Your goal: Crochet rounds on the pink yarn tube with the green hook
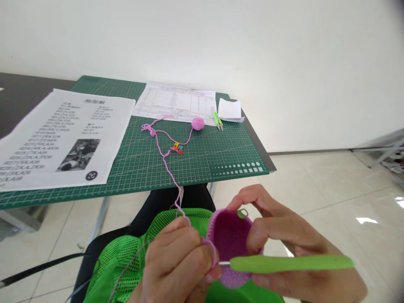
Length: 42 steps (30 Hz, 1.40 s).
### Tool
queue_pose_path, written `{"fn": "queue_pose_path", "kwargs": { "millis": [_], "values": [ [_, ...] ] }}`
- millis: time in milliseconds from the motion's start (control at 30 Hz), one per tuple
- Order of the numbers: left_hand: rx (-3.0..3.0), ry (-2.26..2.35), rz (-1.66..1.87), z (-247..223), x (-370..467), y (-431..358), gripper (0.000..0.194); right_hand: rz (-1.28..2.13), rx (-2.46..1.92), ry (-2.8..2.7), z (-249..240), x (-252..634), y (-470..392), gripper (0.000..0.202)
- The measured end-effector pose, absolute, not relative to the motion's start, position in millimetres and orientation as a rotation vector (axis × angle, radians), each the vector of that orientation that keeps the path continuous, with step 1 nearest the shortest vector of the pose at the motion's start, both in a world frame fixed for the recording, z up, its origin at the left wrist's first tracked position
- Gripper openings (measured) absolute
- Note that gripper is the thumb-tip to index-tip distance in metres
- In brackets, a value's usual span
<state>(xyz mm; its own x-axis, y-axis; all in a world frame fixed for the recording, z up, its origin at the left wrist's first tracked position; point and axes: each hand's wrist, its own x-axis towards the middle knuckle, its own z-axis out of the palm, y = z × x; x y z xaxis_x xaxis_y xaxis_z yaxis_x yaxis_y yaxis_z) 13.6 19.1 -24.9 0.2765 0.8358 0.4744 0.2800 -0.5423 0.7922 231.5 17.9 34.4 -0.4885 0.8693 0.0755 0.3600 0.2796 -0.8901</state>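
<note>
A cup-shaped pink crochet piece is between my hands, its open side turned up toward me. My right hand grips its rim, thumb inside and index finger at the far edge beside a green stitch marker. My left hand is closed at the near left edge, with pink yarn running up from it. A crochet hook with a green handle lies across in front of my right hand. Its metal shaft reaches a yarn loop at my left fingertips, where the tip is hidden.
On the green cutting mat are a pink yarn ball, small coloured stitch markers, green thread snips and a printed form. A pattern sheet lies left, white paper slips right. Green mesh cloth covers my lap.
</note>
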Motion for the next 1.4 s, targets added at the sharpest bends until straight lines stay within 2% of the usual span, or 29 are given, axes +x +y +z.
{"fn": "queue_pose_path", "kwargs": {
  "millis": [133,267,600,867,1100,1233,1333,1367,1400],
  "values": [
    [2.151,0.903,1.2,-27,8,25,0.023,1.158,-1.097,-1.956,32,234,17,0.015],
    [2.178,0.849,1.175,-29,6,27,0.024,1.122,-1.113,-2.028,32,239,15,0.007],
    [1.583,0.972,1.221,-15,25,25,0.036,1.131,-1.106,-1.983,28,244,17,0.002],
    [1.386,0.968,1.157,-17,35,28,0.039,1.357,-1.06,-1.723,22,241,15,0.009],
    [1.256,1.007,1.113,-26,34,29,0.026,1.365,-1.104,-1.671,17,232,16,0.015],
    [1.197,1.026,1.071,-29,34,33,0.037,1.385,-1.118,-1.675,19,237,20,0.019],
    [1.162,1.037,1.059,-30,34,34,0.037,1.403,-1.028,-1.714,17,237,20,0.009],
    [1.152,1.042,1.059,-31,35,33,0.035,1.409,-0.993,-1.712,15,235,20,0.01],
    [1.143,1.049,1.06,-32,35,32,0.033,1.419,-0.966,-1.695,13,233,19,0.021]
  ]
}}
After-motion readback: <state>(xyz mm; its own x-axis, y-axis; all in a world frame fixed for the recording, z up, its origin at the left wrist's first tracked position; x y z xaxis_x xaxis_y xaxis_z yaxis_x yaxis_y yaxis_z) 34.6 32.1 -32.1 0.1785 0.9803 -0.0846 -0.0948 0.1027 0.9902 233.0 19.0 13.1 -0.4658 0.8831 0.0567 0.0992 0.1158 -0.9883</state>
